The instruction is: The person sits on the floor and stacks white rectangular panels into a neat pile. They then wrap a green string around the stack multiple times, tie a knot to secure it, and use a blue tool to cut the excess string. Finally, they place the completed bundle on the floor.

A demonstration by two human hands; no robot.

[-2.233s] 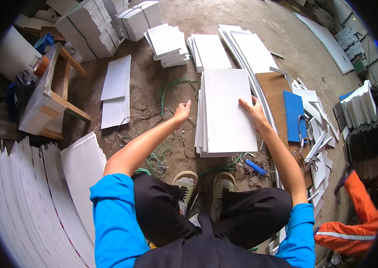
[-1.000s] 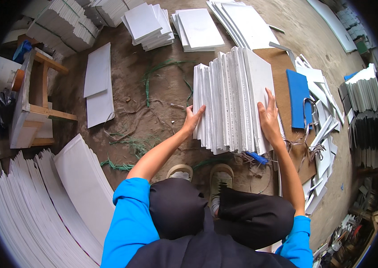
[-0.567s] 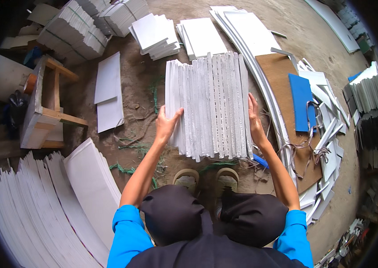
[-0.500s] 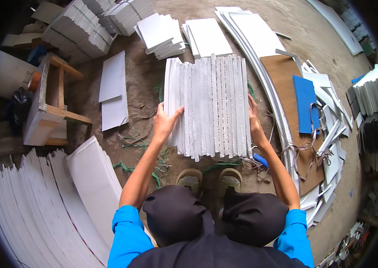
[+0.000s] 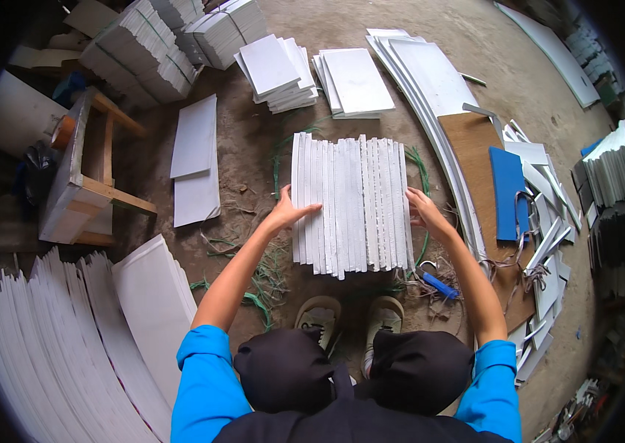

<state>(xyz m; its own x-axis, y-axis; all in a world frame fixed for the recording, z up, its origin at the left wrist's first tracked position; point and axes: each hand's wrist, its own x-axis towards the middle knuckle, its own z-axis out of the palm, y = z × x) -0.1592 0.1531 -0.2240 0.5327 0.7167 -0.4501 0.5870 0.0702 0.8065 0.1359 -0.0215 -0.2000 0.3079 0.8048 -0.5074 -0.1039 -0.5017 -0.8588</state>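
A block of several white boards (image 5: 349, 207) stands on edge in front of my feet, low over or on the floor. My left hand (image 5: 292, 212) presses its left side, with the thumb over the upper edges. On the opposite side, my right hand (image 5: 423, 210) grips the block with bent fingers, partly hidden against the boards. Green twine (image 5: 417, 166) curves out past the right side of the block, and more shows on its left. Near my right foot lies a tool with a blue handle (image 5: 439, 285) and a metal end.
White board piles (image 5: 360, 81) lie beyond the block, with long boards (image 5: 431, 74) to the right. A brown sheet (image 5: 464, 148) carries a blue panel (image 5: 505, 184) beside white offcuts (image 5: 549, 273). At left are a wooden frame (image 5: 109, 188) and upright white sheets (image 5: 46, 340).
Both hands have brought the block lower and slightly nearer to me. More green twine and the blue-handled tool now show around it. The whole view has shifted slightly.
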